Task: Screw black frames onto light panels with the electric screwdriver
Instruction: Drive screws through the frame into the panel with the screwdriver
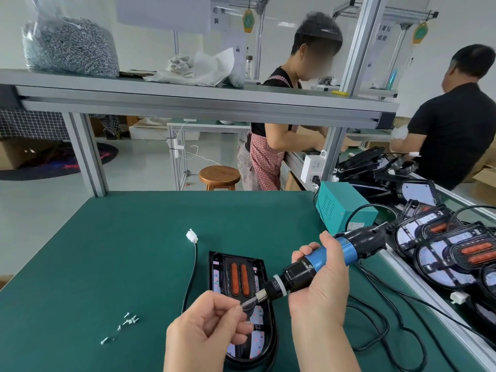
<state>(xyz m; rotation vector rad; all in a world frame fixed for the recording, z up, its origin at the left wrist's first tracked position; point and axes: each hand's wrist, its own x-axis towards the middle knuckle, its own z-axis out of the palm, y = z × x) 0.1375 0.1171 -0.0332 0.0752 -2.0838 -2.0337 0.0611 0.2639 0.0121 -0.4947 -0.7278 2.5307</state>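
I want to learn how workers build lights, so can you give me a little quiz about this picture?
1. True or false: the right hand holds the electric screwdriver.
2. What does the left hand pinch? A) the bit of the screwdriver B) the white plug C) a cable
3. Fill in: the loose screws lie to the ____ of the light panel.
Key: 1 true; 2 A; 3 left.
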